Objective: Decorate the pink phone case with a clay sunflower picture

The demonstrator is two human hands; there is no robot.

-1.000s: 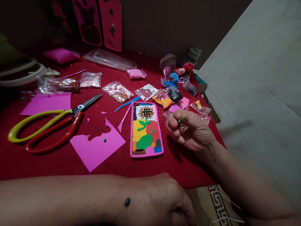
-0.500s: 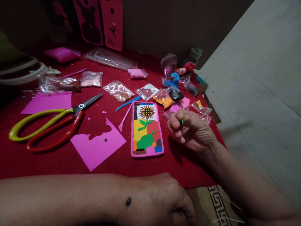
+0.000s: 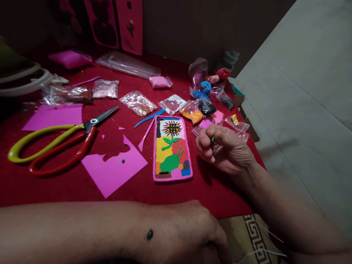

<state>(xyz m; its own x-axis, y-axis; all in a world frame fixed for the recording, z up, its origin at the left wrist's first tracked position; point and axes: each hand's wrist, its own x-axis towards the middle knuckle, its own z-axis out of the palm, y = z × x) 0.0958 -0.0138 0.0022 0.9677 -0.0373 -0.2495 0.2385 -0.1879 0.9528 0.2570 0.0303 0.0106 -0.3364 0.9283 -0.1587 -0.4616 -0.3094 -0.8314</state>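
The right hand [image 3: 224, 148] rests on the red bench [image 3: 33, 187], its fingers curled in and pinching a thin green clay strip [image 3: 213, 136] that pokes up between thumb and forefinger. Just beside it, at nine o'clock, lies the pink phone case [image 3: 172, 148], flat on the cloth, covered in a clay sunflower and coloured patches. Small clay bags [image 3: 192, 114] cluster at twelve o'clock from the hand. Further round at nine o'clock, past a cut pink foam sheet [image 3: 114, 172], sit the scissors [image 3: 55, 141] with yellow and red handles. The left hand [image 3: 192, 234] lies along the near edge at six o'clock; whether it is clenched or loose I cannot tell.
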